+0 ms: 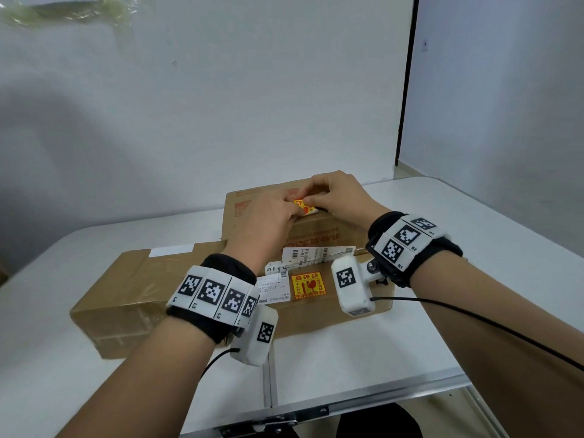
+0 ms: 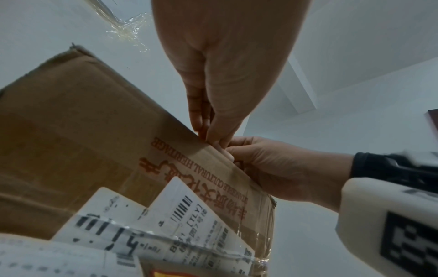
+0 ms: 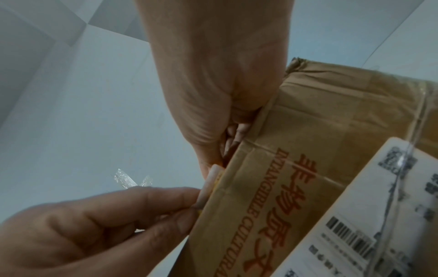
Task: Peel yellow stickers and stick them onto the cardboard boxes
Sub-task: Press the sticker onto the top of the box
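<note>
A yellow sticker point(image 1: 302, 206) with red print lies at the near top edge of the tall far cardboard box point(image 1: 252, 213). My left hand point(image 1: 292, 210) pinches its left part; in the right wrist view the left fingers point(image 3: 166, 198) hold its white backing point(image 3: 211, 184). My right hand point(image 1: 312, 200) pinches its right end with curled fingers, right at the box's edge point(image 3: 255, 131). The low near cardboard box point(image 1: 132, 292) carries another yellow sticker point(image 1: 308, 284) on its top. Most of the held sticker is hidden by the fingers.
Both boxes stand on a white folding table point(image 1: 474, 248) against a white wall. White shipping labels point(image 1: 316, 256) are taped to the near box. Clear tape point(image 1: 63, 11) hangs on the wall at the upper left. A black cable point(image 1: 474, 314) trails from the right wrist.
</note>
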Tool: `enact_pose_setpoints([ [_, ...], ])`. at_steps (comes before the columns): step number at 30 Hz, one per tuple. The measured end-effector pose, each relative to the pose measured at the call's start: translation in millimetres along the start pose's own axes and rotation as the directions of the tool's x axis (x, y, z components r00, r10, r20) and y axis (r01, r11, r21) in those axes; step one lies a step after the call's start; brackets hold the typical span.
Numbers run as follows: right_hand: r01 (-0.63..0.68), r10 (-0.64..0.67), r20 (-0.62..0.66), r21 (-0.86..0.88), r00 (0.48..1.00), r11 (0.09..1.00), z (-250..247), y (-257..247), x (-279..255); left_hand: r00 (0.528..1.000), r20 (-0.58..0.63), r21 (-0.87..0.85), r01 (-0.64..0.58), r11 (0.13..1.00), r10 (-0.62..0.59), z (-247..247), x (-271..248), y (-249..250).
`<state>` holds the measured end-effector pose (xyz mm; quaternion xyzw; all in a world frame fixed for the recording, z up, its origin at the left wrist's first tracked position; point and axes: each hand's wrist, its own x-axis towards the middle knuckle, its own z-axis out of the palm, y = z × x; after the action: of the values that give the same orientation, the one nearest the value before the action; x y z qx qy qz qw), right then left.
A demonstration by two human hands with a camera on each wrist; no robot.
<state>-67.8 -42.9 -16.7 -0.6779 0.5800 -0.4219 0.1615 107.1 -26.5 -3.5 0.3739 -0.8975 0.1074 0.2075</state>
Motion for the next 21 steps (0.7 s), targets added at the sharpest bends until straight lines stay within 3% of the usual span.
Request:
enact_pose_setpoints([
  [21, -0.021, 0.018, -0.022, -0.158, 1.000, 0.987, 8.3, 4.5, 3.2, 0.999, 0.042, 0.018, 0.024, 1.000, -0.025, 1.9, -0.3, 4.4],
])
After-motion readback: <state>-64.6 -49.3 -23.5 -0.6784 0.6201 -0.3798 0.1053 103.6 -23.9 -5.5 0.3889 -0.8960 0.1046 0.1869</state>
